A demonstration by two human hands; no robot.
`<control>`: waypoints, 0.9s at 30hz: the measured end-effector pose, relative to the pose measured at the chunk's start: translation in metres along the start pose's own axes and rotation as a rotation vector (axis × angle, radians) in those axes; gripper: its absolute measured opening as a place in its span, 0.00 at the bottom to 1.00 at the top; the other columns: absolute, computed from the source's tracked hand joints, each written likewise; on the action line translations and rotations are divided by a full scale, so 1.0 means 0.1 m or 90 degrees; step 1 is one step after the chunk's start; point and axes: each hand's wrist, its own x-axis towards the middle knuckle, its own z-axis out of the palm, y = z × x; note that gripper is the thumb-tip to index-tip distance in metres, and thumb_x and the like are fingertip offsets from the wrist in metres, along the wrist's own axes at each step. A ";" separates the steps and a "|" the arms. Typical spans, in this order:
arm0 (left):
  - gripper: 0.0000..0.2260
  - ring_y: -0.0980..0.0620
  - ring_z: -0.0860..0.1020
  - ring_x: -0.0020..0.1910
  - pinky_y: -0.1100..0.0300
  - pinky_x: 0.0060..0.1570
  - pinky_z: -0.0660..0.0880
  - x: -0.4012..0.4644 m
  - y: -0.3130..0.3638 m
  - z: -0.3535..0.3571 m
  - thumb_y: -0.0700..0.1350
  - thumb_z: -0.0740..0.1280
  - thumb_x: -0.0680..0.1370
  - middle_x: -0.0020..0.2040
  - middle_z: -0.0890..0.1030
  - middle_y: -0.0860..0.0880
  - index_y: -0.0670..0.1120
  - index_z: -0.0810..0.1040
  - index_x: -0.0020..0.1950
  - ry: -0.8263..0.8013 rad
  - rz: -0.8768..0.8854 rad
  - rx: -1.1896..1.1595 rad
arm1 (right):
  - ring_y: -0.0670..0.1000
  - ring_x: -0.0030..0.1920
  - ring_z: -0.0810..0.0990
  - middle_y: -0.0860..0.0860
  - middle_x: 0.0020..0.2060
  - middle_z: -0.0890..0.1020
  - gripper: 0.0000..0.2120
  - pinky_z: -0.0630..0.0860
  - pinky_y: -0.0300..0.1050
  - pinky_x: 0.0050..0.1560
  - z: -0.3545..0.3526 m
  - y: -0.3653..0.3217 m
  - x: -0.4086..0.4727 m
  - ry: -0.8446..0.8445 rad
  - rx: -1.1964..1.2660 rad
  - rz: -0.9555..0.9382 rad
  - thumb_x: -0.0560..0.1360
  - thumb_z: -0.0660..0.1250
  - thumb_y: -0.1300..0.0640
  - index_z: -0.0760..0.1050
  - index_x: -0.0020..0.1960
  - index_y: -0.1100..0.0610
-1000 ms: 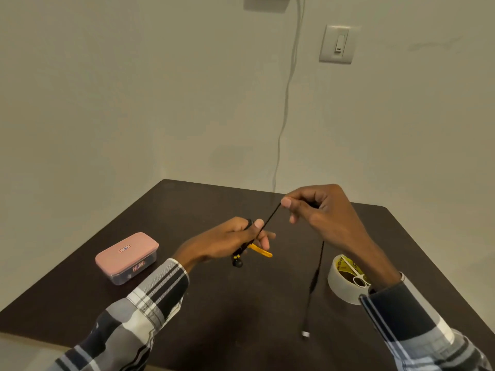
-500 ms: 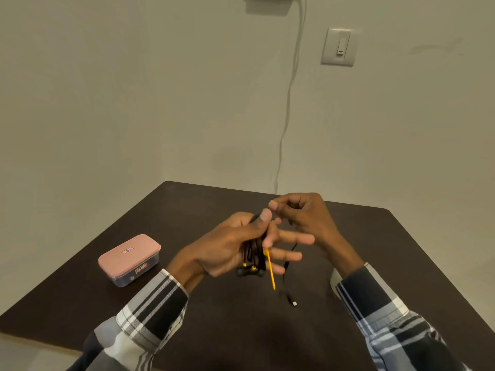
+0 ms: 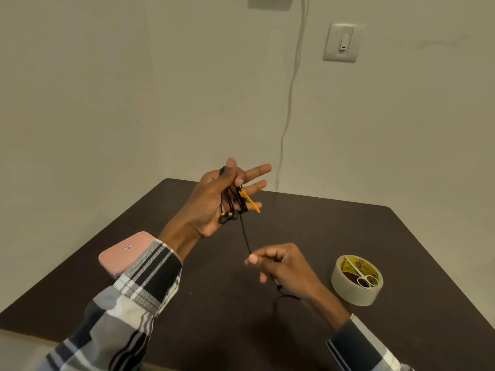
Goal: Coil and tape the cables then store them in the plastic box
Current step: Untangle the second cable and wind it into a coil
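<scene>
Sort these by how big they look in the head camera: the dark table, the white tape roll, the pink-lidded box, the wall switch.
1. Dark table
2. White tape roll and pink-lidded plastic box: unsure, since a sleeve hides part of the box
3. White wall switch, though it is farthest away

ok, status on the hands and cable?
Left hand holds earphone cable loops. Right hand pinches the free strand. Box lid on; tape roll untouched.

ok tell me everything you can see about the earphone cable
The earphone cable is thin and black with yellow accents, and looks rubbery. Several loops are wound around the raised left hand, thumb pressing them; two dark earbuds hang at the loops' lower end and a flat yellow piece sticks out to the right. One strand runs down to the right hand, which pinches it above the table. The loose tail curls below that hand.
</scene>
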 end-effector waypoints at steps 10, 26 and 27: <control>0.22 0.63 0.73 0.67 0.53 0.60 0.72 0.06 -0.47 -0.23 0.59 0.53 0.82 0.46 0.84 0.60 0.47 0.75 0.38 -0.056 -0.012 0.554 | 0.45 0.29 0.76 0.51 0.28 0.82 0.07 0.70 0.38 0.34 -0.33 -0.28 -0.15 0.062 -0.129 -0.086 0.78 0.70 0.53 0.86 0.45 0.51; 0.20 0.34 0.81 0.52 0.30 0.56 0.70 -0.19 -0.65 0.08 0.54 0.51 0.85 0.49 0.83 0.33 0.46 0.69 0.38 -0.271 -0.203 0.202 | 0.50 0.36 0.82 0.49 0.31 0.84 0.03 0.77 0.44 0.43 -0.64 -0.57 0.10 0.098 -0.141 -0.190 0.74 0.74 0.56 0.85 0.42 0.52; 0.19 0.33 0.81 0.51 0.30 0.54 0.70 -0.20 -0.65 0.12 0.54 0.51 0.85 0.46 0.83 0.33 0.47 0.67 0.37 -0.282 -0.208 0.156 | 0.48 0.36 0.82 0.50 0.32 0.84 0.02 0.77 0.41 0.43 -0.62 -0.57 0.11 0.089 -0.097 -0.195 0.73 0.74 0.57 0.85 0.42 0.54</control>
